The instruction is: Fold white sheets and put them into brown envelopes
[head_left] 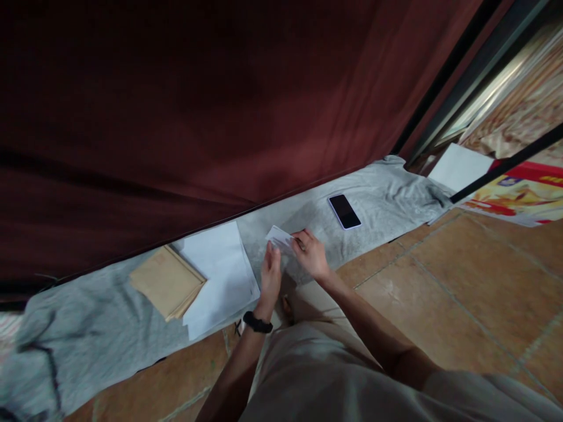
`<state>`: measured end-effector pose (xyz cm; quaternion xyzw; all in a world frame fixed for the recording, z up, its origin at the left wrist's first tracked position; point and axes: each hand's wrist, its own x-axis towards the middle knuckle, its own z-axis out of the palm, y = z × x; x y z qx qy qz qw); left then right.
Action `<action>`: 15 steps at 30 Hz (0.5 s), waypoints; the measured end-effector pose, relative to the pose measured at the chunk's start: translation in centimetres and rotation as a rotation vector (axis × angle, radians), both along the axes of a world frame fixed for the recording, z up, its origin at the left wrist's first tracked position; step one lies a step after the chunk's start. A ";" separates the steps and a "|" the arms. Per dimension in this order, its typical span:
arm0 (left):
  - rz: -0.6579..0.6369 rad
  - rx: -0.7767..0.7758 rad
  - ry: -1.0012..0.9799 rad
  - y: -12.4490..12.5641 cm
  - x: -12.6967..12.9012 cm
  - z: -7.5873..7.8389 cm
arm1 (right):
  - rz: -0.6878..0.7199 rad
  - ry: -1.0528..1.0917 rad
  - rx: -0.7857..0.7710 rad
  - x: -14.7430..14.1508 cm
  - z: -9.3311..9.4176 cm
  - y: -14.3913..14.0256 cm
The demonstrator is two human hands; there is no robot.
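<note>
A small piece of folded white paper (278, 235) is held between my two hands, above a grey cloth. My left hand (271, 274), with a black band on the wrist, grips its lower left edge with fingers and thumb. At the right end of the paper, my right hand (311, 257) pinches it with fingers curled. Left of my hands lies a stack of white paper sheets (220, 275). Several brown envelopes (167, 282) rest partly on those sheets. A phone with a dark screen (345, 211) lies to the right of my right hand.
The grey cloth (101, 310) covers a long narrow surface along a dark red curtain (246, 105). Tiled floor (422, 293) runs in front. A red and yellow box (523, 193) and a white panel (461, 167) stand at the right, beyond a dark metal bar.
</note>
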<state>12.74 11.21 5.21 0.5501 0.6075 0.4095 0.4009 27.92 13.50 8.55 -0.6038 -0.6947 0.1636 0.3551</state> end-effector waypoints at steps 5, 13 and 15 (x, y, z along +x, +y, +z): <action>0.021 -0.136 -0.493 2.0 -0.3 1.3 | 0.208 -0.244 0.120 -2.1 1.2 -2.5; 0.247 -0.253 -0.630 1.8 -2.3 -3.9 | 0.416 -0.203 0.054 -2.4 -4.5 -4.2; 0.276 -0.253 -0.606 1.9 -2.3 -4.8 | 0.461 -0.189 0.047 -2.0 -5.8 -4.7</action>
